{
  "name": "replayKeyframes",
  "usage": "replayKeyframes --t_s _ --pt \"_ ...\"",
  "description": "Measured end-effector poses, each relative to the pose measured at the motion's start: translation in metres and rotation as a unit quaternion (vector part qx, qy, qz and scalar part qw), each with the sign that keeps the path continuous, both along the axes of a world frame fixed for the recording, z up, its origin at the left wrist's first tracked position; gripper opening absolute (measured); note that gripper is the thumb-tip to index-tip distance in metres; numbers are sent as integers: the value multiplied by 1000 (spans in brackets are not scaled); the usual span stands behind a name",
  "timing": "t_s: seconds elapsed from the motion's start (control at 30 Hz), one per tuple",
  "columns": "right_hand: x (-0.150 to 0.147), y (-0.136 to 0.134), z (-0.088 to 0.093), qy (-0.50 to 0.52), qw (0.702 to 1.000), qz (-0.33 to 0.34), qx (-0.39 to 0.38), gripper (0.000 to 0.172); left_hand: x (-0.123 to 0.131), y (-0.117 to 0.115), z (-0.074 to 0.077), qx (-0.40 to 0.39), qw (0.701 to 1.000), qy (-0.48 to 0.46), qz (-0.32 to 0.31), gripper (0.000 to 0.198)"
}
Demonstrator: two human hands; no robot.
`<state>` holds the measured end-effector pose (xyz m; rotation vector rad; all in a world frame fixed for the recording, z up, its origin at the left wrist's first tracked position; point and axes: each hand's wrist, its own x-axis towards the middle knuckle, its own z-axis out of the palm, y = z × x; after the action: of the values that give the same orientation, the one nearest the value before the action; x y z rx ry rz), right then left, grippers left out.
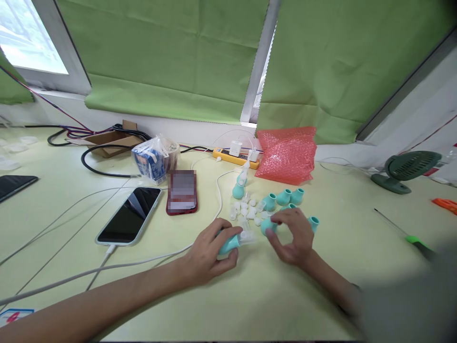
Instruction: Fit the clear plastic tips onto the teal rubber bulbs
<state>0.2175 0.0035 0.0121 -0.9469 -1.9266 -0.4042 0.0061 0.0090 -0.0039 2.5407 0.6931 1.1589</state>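
Note:
My left hand [216, 245] is wrapped round a turquoise rubber bulb [229, 244] that lies on its side, with a clear plastic nozzle [246, 237] at its right end. Thumb and forefinger of my right hand [293, 233] close about another turquoise bulb [267, 226] on the table. Behind both hands lie small white and clear plastic pieces [244, 209]. Several open-necked turquoise bulbs [283, 196] stand beyond my right hand, and one more [313, 224] is beside its wrist. Farther back, a turquoise bulb [238, 191] stands near one with a clear tip.
A black-screened phone [130, 216] and a red-cased phone [182, 193] lie left, with white cables [153, 259] crossing the table. At the back are a yellow power strip [221, 155] and a red bubble-wrap pouch [287, 155]. A green fan [407, 169] and screwdriver [410, 238] lie right.

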Motion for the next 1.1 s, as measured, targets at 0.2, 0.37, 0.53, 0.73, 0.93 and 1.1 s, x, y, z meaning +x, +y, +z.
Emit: replayKeyframes --t_s 0.2,0.37,0.53,0.73,0.93,1.1 --pt "-37 -39 -6 144 900 169 -376 28 3 -12 2 -38 999 -9 -30 29" --pt "-38 -33 -15 205 878 176 -395 10 8 -18 4 -161 987 -17 1 27" --pt "-31 -29 -16 77 941 134 -301 16 8 -18 6 -170 982 74 -29 16" --pt "-31 -30 -16 -37 973 116 -198 26 7 -16 4 -115 980 121 -105 14" --pt "-29 -28 -7 55 858 204 -468 37 7 -19 8 -84 981 103 -144 14" --pt "-24 -21 -12 228 747 222 -583 44 3 -15 7 51 979 92 -173 15"
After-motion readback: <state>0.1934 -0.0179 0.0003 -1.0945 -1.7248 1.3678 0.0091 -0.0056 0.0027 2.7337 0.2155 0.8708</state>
